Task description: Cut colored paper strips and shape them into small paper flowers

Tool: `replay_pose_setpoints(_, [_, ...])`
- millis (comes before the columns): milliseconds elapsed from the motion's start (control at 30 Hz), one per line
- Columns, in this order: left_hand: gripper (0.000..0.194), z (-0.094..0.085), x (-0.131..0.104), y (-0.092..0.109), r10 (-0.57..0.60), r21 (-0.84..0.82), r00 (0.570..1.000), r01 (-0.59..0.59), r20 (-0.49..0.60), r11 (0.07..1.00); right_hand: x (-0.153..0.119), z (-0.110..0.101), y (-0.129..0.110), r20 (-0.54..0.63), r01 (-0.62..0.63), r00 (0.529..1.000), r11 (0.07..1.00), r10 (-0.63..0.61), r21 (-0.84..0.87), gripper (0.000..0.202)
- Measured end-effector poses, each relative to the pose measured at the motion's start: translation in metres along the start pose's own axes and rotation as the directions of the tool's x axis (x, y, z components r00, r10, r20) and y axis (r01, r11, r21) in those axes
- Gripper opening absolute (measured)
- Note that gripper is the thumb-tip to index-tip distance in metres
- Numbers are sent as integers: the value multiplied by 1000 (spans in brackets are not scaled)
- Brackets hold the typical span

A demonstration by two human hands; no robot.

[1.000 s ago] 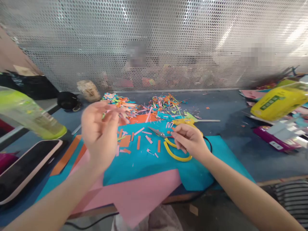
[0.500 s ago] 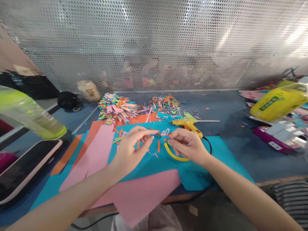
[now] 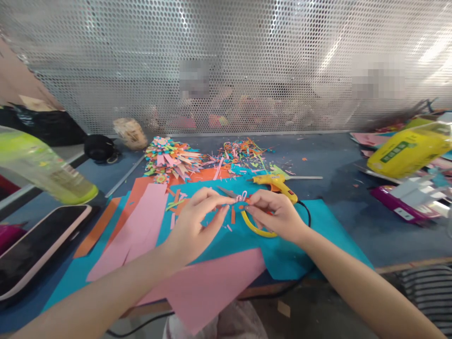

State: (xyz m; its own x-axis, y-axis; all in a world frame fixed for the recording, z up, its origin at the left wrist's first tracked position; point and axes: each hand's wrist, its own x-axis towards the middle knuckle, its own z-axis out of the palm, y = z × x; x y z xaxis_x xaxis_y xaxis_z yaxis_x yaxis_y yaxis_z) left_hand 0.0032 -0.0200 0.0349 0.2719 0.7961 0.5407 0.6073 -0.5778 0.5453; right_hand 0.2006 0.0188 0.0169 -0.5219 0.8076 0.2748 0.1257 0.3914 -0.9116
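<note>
Glare on perf. panel (image 3: 247, 52), upper R — pic edges stretched.

A perforated metal panel (image 3: 247, 42) lines the back; a yellow-green bottle (image 3: 45, 165) and a phone (image 3: 40, 245) occupy the left, a yellow bottle (image 3: 409, 150) and striped fabric (image 3: 427, 292) the right.

There are two hands (image 3: 189, 226), one pair of scissors (image 3: 257, 230) and one glue gun (image 3: 270, 180).

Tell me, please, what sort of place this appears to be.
Probably a paper-craft workspace, judging by the glue gun, the scissors and the heap of colourful paper scraps.
</note>
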Motion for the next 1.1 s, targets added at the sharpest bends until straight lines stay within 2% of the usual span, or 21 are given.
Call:
replay_pose_setpoints(633, [19,0,0,1,-12,5,1000,12,-17,1000,0,0,-2,7,17,1000,1000,-17,1,12])
replay_pose_setpoints(833, [17,-2,-1,-2,49,46,999,-48,-23,998,0,-2,-4,-26,34,999,999,-34,-7,12])
replay_pose_setpoints(1000, [21,-1,2,-7,-3,37,999,4,-38,999,-1,-1,-4,6,4,1000,998,-4,56,14])
replay_pose_setpoints(1100, [21,1,2,-8,13,10,1000,-13,-26,1000,-1,0,-3,13,-8,1000,998,7,61,15])
